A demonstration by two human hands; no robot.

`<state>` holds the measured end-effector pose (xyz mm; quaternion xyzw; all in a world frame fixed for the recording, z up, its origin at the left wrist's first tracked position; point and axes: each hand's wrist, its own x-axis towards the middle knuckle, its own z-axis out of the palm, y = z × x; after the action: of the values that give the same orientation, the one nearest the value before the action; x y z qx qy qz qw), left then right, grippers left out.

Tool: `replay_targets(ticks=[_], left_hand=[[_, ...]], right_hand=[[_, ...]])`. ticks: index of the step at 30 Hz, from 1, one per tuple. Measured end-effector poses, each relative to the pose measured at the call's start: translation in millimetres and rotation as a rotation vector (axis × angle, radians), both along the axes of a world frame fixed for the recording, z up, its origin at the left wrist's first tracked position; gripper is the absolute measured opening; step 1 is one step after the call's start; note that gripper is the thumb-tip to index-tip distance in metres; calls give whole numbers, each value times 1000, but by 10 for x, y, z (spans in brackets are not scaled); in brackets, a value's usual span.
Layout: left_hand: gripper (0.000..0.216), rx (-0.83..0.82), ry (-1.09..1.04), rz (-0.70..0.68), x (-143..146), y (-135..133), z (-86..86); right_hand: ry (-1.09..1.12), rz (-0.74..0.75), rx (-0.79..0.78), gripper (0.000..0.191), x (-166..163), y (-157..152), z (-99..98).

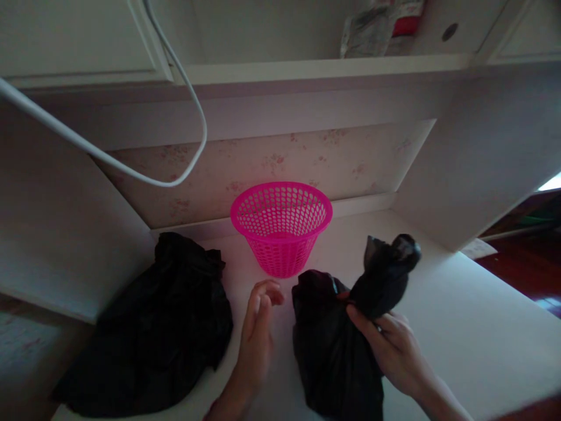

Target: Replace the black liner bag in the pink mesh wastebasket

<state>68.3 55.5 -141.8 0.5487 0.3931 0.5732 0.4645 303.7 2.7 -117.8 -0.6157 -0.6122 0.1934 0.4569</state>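
Observation:
My right hand (394, 342) grips the gathered neck of a black plastic bag (335, 356). The bag's bunched top sticks up above the fingers, and its filled body hangs or rests below; its contents are hidden. To the left of that bag, my left hand (258, 327) holds nothing, its fingers slightly curled and the thumb apart. A pink perforated plastic basket (283, 257) stands upright just beyond both hands, with nothing visible inside. Another black bag (162, 333) lies slumped on the white surface at the left, touched by neither hand.
The white countertop (447, 310) runs between two side panels. Behind the basket is a flowered wall panel (272, 164). A white cable (131, 172) loops down at the upper left. The shelf (280, 73) overhead holds a clear plastic package (366, 32) and a red-and-white item (407, 24).

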Motion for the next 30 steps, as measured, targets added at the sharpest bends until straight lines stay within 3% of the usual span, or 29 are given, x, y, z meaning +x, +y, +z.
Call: replay_targets(ticks=[5,10,13,19,22,25,28,30], left_hand=[[49,-184,182,29,-78,-231,-324],[56,-292,303,-5,-107,-469,-734],[58,-318,322,-21,-85,-606,-896],[55,-323,346,-13,-90,-746,-998],[52,-257,367,-42,-112,-736,-1071],[48,-157,422,-87,-136,-708,-1146],[40,-1,521,-160,-229,-672,-1157],[31,100,643,-123,-360,-633,-1115]], right_hand=[[-89,-228,77,49,437,39,181],[-126,-357,87,52,897,300,301],[-152,-375,29,55,1165,511,197],[-195,-334,-88,54,1506,835,-239],[-215,-331,-84,53,1483,901,-352],[-237,-373,-21,65,1295,851,-337],[-230,-489,162,92,991,669,-264],[-225,-551,335,98,774,503,-255]])
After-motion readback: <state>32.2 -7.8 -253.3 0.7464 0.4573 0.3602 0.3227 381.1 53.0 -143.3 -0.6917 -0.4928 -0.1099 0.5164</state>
